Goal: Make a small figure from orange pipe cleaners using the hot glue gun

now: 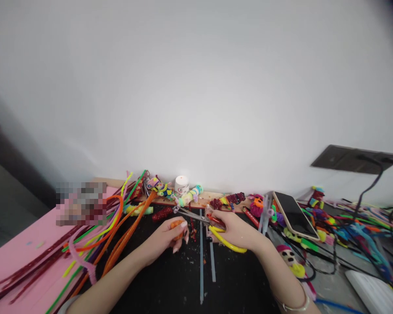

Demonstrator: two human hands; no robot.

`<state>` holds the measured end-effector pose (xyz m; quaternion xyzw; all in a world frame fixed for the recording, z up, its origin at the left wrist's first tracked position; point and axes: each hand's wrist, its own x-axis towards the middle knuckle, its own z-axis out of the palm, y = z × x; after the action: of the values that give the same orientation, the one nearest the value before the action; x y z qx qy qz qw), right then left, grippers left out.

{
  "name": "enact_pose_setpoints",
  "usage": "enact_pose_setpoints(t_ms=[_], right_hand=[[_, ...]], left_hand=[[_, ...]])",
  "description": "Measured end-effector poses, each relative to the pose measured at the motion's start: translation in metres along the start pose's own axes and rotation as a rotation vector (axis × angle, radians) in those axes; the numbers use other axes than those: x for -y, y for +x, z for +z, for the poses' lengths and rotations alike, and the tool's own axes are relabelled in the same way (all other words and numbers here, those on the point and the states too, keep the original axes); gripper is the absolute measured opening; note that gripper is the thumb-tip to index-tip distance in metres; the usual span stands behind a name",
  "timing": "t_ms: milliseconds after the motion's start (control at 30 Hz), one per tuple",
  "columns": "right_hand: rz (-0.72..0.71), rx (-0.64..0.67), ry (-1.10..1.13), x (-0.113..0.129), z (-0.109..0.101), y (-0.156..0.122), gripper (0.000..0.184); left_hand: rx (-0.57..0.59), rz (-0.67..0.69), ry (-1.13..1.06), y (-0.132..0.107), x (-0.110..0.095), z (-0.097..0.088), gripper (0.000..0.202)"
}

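Note:
My left hand (165,235) is closed around a small orange fuzzy coil (176,226), which looks like wound pipe cleaner; the fingers partly cover it. My right hand (238,227) grips a pair of scissors (228,244) by its red and yellow handles. The metal blades point left, above and just beyond the orange coil, and look slightly apart. Glue sticks (201,261), long and translucent, lie on the black mat (170,283) between my forearms. Beyond my hands are a dark red glittery coil (163,213) and a yellow-green fuzzy roll (190,195).
A white cup (182,185) stands against the wall. At left, orange pipe cleaners (131,231) and dark red ones spread over a pink surface (6,270). A phone (295,216), small fuzzy figures (291,261), cables and a white keyboard-like object (375,292) crowd the right side.

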<state>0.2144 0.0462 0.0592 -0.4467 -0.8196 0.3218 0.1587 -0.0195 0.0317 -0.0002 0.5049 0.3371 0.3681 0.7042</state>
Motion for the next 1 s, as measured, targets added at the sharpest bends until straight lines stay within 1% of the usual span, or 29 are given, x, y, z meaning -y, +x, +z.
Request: enact_pose_setpoints(t_ms=[133, 300, 467, 667, 800, 1000], right_hand=[[0.033, -0.009, -0.038, 0.000, -0.002, 0.000, 0.020], [0.017, 0.005, -0.073, 0.000, -0.003, 0.000, 0.020], [0.009, 0.022, -0.080, 0.002, -0.001, -0.001, 0.024], [0.034, 0.053, -0.200, 0.007, -0.002, -0.004, 0.030], [0.016, 0.081, -0.170, 0.010, -0.005, -0.006, 0.028], [0.042, 0.137, -0.121, 0.010, -0.007, -0.007, 0.032]], left_hand=[[-0.050, -0.031, -0.042, -0.003, -0.004, 0.001, 0.026], [-0.088, -0.069, -0.061, -0.003, -0.005, 0.000, 0.038], [-0.041, -0.038, -0.112, -0.004, -0.004, -0.002, 0.037], [0.007, -0.065, -0.112, -0.005, -0.003, -0.003, 0.038], [0.051, -0.087, -0.117, -0.006, -0.005, -0.003, 0.036], [0.105, -0.114, -0.142, -0.009, -0.007, -0.005, 0.033]])
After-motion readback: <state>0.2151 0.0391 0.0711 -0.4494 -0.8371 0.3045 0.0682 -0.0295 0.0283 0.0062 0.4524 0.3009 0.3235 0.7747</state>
